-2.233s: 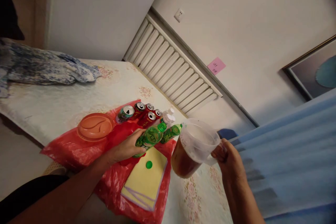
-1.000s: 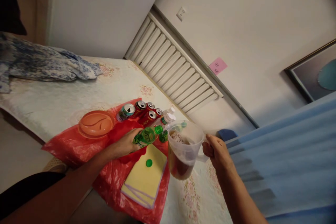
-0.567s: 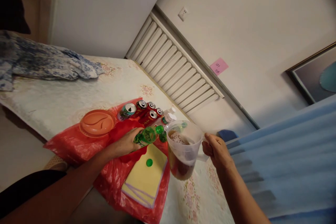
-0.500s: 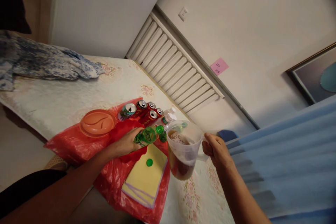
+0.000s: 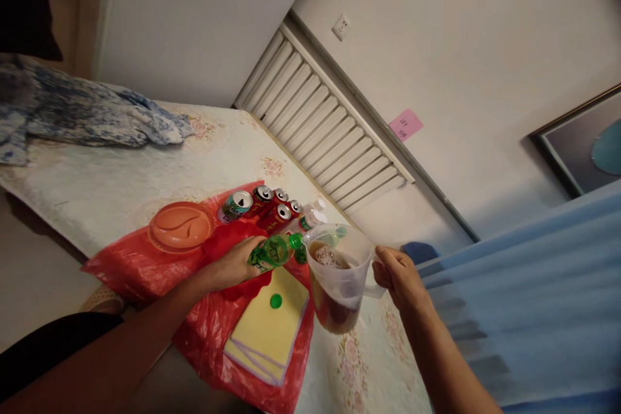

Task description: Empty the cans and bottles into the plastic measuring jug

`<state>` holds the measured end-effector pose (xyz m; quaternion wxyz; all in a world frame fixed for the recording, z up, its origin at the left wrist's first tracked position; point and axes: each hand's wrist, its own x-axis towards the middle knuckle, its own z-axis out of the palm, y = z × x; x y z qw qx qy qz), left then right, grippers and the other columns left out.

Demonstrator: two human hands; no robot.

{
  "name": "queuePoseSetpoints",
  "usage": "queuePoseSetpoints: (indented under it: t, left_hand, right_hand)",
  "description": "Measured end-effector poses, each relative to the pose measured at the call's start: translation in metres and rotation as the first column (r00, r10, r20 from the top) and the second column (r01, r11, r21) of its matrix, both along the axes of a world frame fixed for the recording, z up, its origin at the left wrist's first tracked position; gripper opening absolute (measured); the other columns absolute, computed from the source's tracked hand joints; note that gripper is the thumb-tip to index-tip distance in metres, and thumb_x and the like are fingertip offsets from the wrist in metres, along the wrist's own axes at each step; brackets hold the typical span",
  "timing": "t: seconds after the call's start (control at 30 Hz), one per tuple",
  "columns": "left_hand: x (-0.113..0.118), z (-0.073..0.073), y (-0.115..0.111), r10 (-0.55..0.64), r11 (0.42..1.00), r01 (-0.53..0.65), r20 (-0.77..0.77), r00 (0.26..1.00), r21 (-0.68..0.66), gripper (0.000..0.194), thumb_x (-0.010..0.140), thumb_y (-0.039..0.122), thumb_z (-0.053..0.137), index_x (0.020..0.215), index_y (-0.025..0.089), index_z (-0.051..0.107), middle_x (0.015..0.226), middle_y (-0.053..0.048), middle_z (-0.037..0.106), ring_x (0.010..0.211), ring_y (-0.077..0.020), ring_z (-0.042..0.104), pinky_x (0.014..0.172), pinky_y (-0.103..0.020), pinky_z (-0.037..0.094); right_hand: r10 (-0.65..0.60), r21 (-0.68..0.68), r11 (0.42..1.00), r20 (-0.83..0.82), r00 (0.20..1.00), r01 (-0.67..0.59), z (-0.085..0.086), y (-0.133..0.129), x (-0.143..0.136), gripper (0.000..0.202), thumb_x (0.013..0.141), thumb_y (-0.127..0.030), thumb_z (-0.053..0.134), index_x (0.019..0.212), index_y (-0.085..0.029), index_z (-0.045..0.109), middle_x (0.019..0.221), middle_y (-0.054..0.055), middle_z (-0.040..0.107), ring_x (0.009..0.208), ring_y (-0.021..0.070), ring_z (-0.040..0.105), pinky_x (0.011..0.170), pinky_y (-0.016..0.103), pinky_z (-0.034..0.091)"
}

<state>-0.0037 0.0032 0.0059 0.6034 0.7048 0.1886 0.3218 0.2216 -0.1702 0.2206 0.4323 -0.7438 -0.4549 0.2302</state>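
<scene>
1. Head view: table [image 5: 223, 155] bears red plastic [image 5: 208, 336], spread beneath the yellow cloth [image 5: 266, 330].
2. Clear jug [image 5: 339, 297], part-filled with brown liquid [image 5: 332, 256], held right of the cloth; right hand [image 5: 398, 273] closed around its handle [image 5: 374, 289].
3. Orange dish [image 5: 180, 228], left of the cloth.
4. Green bottle [image 5: 272, 253], at the cloth's far end, gripped in left hand [image 5: 237, 263].
5. Five cans [image 5: 237, 206], beyond the cloth.
6. Green cap [image 5: 275, 301], on the cloth.

Held a bottle [image 5: 270, 254] in the left hand [image 5: 235, 265], just left of a pitcher [image 5: 337, 288] in the right hand [image 5: 400, 273]; had a dish [image 5: 174, 225] farther left, on a bag [image 5: 123, 268] across the table [image 5: 228, 152]; had a cap [image 5: 275, 301] atop cloths [image 5: 264, 339] in front, cans [image 5: 275, 220] and more bottles [image 5: 305, 222] behind; faced a radiator [image 5: 326, 118] beyond, fabric [image 5: 107, 115] far left.
</scene>
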Motion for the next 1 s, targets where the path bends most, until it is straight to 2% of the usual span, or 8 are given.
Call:
queuePoseSetpoints:
  t: [0.17,0.43,0.7,1.0]
  left_hand:
    - [0.002,-0.005,0.001,-0.009,1.000,0.009,0.002,1.000,-0.026,0.057,0.058,0.023,0.056,0.114,0.019,0.057,0.111,-0.008,0.068,0.100,-0.0278,0.065,0.079,-0.033,0.053]
    - [0.004,-0.010,0.003,-0.029,0.999,0.030,0.018,0.999,-0.033,0.060,0.057,0.020,0.056,0.118,0.020,0.055,0.116,-0.007,0.067,0.106,-0.0287,0.064,0.087,-0.036,0.052]
    - [0.005,-0.013,0.003,-0.023,0.999,0.024,0.010,1.000,-0.047,0.067,0.055,0.017,0.055,0.122,0.020,0.054,0.115,-0.006,0.068,0.106,-0.0285,0.064,0.084,-0.035,0.053]
    - [0.004,-0.009,0.002,-0.010,1.000,0.010,0.023,1.000,-0.023,0.053,0.058,0.020,0.058,0.111,0.020,0.059,0.110,-0.007,0.068,0.101,-0.0276,0.064,0.083,-0.035,0.052]
  right_hand:
    - [-0.027,-0.007,1.000,0.015,1.000,0.027,0.004,0.002,-0.005,0.060,0.072,-0.066,0.069,0.050,-0.024,0.033,0.044,-0.010,0.024,0.040,0.0048,0.016,0.039,0.023,0.013]
    - [-0.001,-0.034,0.999,0.017,1.000,0.002,0.005,0.002,-0.002,0.057,0.076,-0.063,0.067,0.053,-0.024,0.032,0.045,-0.010,0.023,0.042,0.0050,0.015,0.041,0.023,0.012]
    - [0.007,-0.043,0.999,0.036,0.999,-0.006,0.007,0.004,-0.003,0.060,0.074,-0.066,0.068,0.054,-0.025,0.030,0.046,-0.011,0.020,0.041,0.0045,0.014,0.040,0.022,0.011]
    - [0.014,-0.051,0.999,0.049,0.999,-0.011,0.007,0.005,0.000,0.057,0.076,-0.064,0.067,0.055,-0.025,0.031,0.046,-0.011,0.021,0.042,0.0047,0.015,0.040,0.022,0.012]
